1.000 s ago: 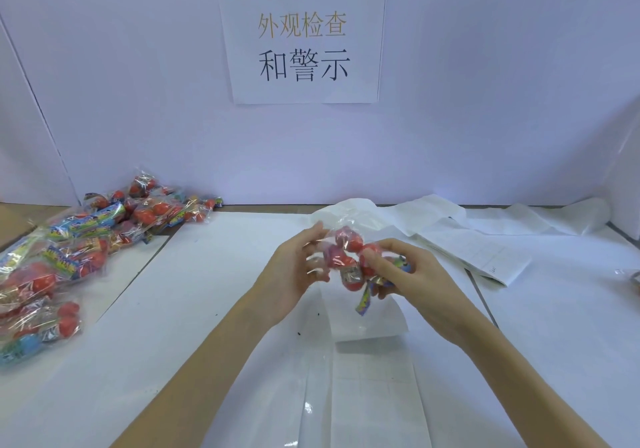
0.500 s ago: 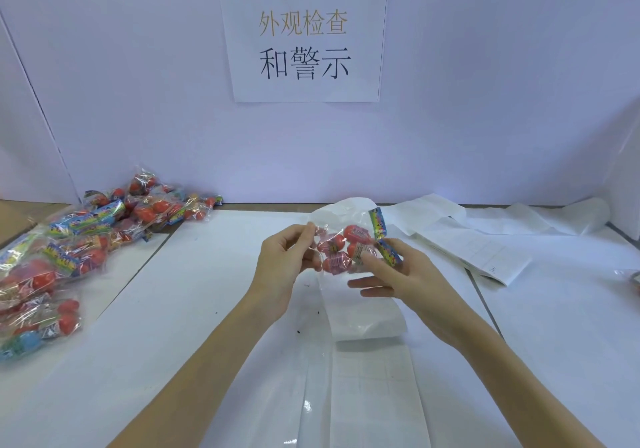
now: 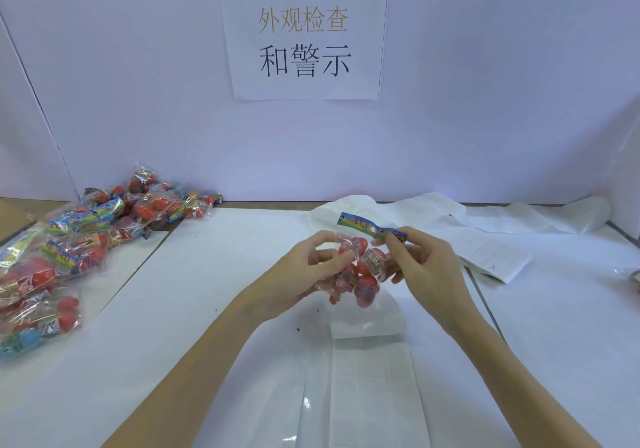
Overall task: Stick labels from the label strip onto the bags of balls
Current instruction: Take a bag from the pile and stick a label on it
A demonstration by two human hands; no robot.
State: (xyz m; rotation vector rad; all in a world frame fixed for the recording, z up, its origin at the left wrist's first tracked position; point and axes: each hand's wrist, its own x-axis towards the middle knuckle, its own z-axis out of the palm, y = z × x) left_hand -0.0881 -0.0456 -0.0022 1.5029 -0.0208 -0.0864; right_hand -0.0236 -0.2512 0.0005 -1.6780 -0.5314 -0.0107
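Held clear above the bench (image 3: 214, 309), the bag of balls (image 3: 360, 271) hangs by its header from the pinching right hand (image 3: 420, 267) while the left hand (image 3: 313, 271), at its 9 o'clock, grips its side, apparently steadying the film where a small label (image 3: 374, 260) sits.

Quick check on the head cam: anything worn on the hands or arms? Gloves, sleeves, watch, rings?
Nothing visible. The left hand and right hand are bare, no gloves. Both forearms are uncovered up to the bottom edge of the frame, so no sleeve shows. No watch, bracelet or ring can be seen, and no markings or tape. Fingernails look short and unpainted, though the frame is a little soft.
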